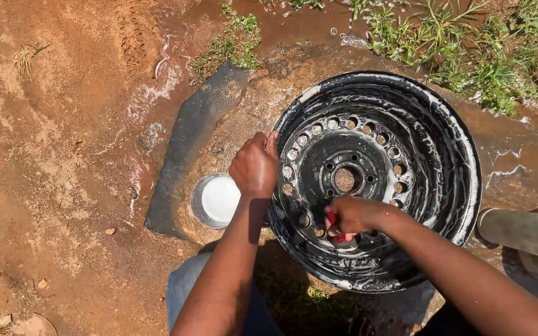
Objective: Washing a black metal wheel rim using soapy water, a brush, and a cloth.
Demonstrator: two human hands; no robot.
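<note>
Gripping the left edge of the black steel wheel rim [406,155], the left hand [254,167] has its grip closed over the rim's lip, thumb and fingers curled onto the metal, so the rim spreads out to the right of that grip. It lies flat on wet rock, dish side up, streaked with white soap suds, its ring of round holes and the hub bore in the middle showing. Near the rim's near-left inner wall, the right hand [353,216] has its grip closed around a small red brush [334,225], of which only a bit of red shows between the fingers; the brush is pressed against the sudsy inner face just near of the hub, touching the metal. Wet reddish ground [63,155] fills the left half of the scene, with soapy runoff across it. Grass [487,56] grows along the far right edge. A dark grey slab of stone [188,143] runs from far to near just left of the rim. A grey pipe [524,231] comes in from the right, just beside the rim's right edge. Smallest, a round metal bowl [216,200] with a white inside sits just near and left of the left hand, close beside the rim.
</note>
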